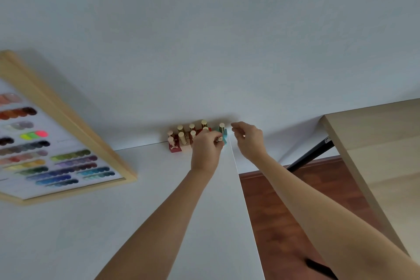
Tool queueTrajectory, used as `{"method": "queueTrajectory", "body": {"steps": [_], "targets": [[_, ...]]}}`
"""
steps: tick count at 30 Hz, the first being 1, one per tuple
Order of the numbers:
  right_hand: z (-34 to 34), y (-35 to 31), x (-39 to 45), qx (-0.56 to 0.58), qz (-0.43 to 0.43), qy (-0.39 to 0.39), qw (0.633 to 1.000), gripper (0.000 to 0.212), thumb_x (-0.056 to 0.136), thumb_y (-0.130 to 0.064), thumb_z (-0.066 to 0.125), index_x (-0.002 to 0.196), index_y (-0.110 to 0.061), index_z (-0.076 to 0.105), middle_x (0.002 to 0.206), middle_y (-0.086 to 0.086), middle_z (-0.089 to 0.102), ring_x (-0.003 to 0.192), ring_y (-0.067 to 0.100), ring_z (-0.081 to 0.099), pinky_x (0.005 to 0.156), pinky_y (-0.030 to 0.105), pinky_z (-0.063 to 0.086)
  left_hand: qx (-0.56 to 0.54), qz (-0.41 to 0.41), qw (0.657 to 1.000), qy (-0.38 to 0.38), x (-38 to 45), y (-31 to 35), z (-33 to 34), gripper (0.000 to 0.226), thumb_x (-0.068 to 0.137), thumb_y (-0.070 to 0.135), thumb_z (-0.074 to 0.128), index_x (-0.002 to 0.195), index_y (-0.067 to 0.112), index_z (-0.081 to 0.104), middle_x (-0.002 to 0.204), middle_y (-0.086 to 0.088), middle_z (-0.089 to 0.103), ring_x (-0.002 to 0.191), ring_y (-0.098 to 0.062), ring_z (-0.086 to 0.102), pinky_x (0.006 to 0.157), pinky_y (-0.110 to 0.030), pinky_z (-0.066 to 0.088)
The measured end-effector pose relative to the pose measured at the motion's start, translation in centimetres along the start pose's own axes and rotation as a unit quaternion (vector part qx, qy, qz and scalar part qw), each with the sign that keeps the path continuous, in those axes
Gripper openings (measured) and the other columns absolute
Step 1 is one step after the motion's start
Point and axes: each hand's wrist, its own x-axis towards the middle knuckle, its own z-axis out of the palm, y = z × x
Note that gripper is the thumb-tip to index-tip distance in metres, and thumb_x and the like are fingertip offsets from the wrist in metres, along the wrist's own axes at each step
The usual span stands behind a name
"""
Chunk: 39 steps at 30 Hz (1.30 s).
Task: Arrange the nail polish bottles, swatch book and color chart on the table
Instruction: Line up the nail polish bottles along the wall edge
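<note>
Head view: both forearms stretch across the white tabletop (68, 234) to frame centre. Left hand (205, 148) pinches a teal bottle (222, 140) joining the nail polish bottles (186, 137); right hand (248, 141) hovers slack, grip released. Color chart (56, 138) sits left. Next, presumably seat it squarely.

You are working on a smooth, matt white table top (68, 234) that gives off no glare. The nail polish bottles (195, 137) in front of you carry shiny gold caps that look like metal, over blocky red, peach and turquoise bodies with a soft sheen. The framed colour chart (56, 148) has a pale, matt frame that looks like unvarnished wood around a flat white sheet printed with colour dots. To your right stands a light wood-grain table (375, 143), matt, over a reddish-brown wood-look floor (284, 211).
</note>
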Motion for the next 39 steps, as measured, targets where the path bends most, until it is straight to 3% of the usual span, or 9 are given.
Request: {"method": "queueTrajectory", "body": {"steps": [4, 7, 11, 15, 20, 29, 32, 34, 39], "targets": [[0.8, 1.1, -1.2, -0.009, 0.016, -0.068, 0.998, 0.056, 0.076, -0.004, 0.071, 0.129, -0.008, 0.052, 0.113, 0.007, 0.063, 0.098, 0.017, 0.06, 0.082, 0.021, 0.047, -0.007, 0.025, 1.0, -0.002, -0.6, 0.0, -0.1, 0.032, 0.083, 0.001, 0.066, 0.115, 0.003, 0.065, 0.103, -0.013, 0.067, 0.093, -0.023, 0.065, 0.084, -0.033, 0.056], [1.8, 1.1, -1.5, -0.017, 0.029, -0.066, 0.997, 0.069, 0.072, -0.015, 0.079, 0.132, -0.008, 0.047, 0.113, 0.005, 0.06, 0.086, 0.013, 0.056, 0.079, 0.023, 0.046, -0.021, 0.046, 0.996, 0.071, -2.5, -1.0, -0.9, 0.028, 0.081, 0.004, 0.069, 0.107, 0.009, 0.064, 0.101, -0.004, 0.064, 0.084, -0.014, 0.062, 0.07, -0.029, 0.057], [3.0, 0.7, -1.3, -0.023, 0.031, -0.044, 0.998, 0.051, 0.075, -0.013, 0.075, 0.122, -0.007, 0.056, 0.107, 0.007, 0.066, 0.082, 0.016, 0.061, 0.077, 0.021, 0.045, -0.071, -0.084, 0.972, 0.209, -4.3, -4.6, -2.3, 0.049, 0.07, 0.002, 0.077, 0.111, 0.007, 0.05, 0.109, -0.003, 0.049, 0.094, -0.024, 0.054, 0.077, -0.039, 0.053], [3.8, 0.2, -1.1, -0.032, 0.016, -0.014, 0.999, 0.017, 0.081, -0.007, 0.066, 0.098, -0.006, 0.065, 0.091, 0.008, 0.071, 0.075, 0.017, 0.06, 0.056, 0.007, 0.035, -0.063, -0.239, 0.959, 0.139, -2.9, -7.7, -3.7, 0.068, 0.072, 0.003, 0.078, 0.13, 0.002, 0.044, 0.127, -0.019, 0.046, 0.108, -0.031, 0.054, 0.092, -0.045, 0.051], [4.6, -0.7, -0.6, -0.051, 0.007, -0.01, 0.999, 0.009, 0.083, -0.002, 0.06, 0.091, -0.003, 0.065, 0.083, 0.011, 0.07, 0.069, 0.018, 0.054, 0.062, 0.022, 0.039, -0.061, -0.234, 0.966, 0.094, -0.9, -8.7, -3.9, 0.032, 0.076, -0.003, 0.07, 0.107, 0.003, 0.065, 0.106, -0.018, 0.063, 0.092, -0.027, 0.067, 0.08, -0.023, 0.049], [4.8, -0.8, -0.4, -0.059, 0.006, -0.014, 0.998, 0.012, 0.084, 0.001, 0.058, 0.092, -0.003, 0.066, 0.083, 0.012, 0.07, 0.069, 0.019, 0.055, 0.063, 0.025, 0.042, -0.027, -0.234, 0.967, 0.101, -0.3, -9.5, -3.5, 0.009, 0.075, 0.0, 0.067, 0.085, 0.001, 0.068, 0.088, -0.02, 0.068, 0.081, -0.03, 0.064, 0.075, -0.03, 0.046], [4.5, -1.0, -0.6, -0.062, 0.012, -0.022, 0.998, 0.015, 0.083, 0.001, 0.06, 0.097, -0.003, 0.065, 0.087, 0.01, 0.069, 0.074, 0.019, 0.056, 0.066, 0.024, 0.042, -0.03, -0.243, 0.966, 0.079, -0.3, -9.4, -3.9, 0.017, 0.075, 0.002, 0.07, 0.092, 0.002, 0.067, 0.094, -0.02, 0.067, 0.087, -0.03, 0.063, 0.078, -0.031, 0.047], [4.2, -1.1, -1.1, -0.069, 0.026, -0.027, 0.997, 0.018, 0.083, -0.001, 0.062, 0.101, -0.002, 0.063, 0.09, 0.009, 0.065, 0.08, 0.021, 0.056, 0.07, 0.025, 0.042, -0.023, -0.261, 0.963, 0.065, -0.7, -9.1, -4.4, 0.032, 0.075, 0.004, 0.073, 0.105, 0.002, 0.063, 0.108, -0.02, 0.062, 0.1, -0.032, 0.06, 0.089, -0.036, 0.048], [2.8, -1.4, -4.1, -0.052, 0.073, -0.037, 0.995, 0.038, 0.083, 0.0, 0.063, 0.121, -0.001, 0.055, 0.112, 0.015, 0.062, 0.09, 0.02, 0.056, 0.075, 0.026, 0.044, -0.012, -0.283, 0.958, 0.038, -3.8, -7.7, -6.5, 0.061, 0.082, 0.008, 0.069, 0.136, 0.0, 0.042, 0.134, -0.021, 0.048, 0.125, -0.034, 0.048, 0.106, -0.038, 0.038]]}}
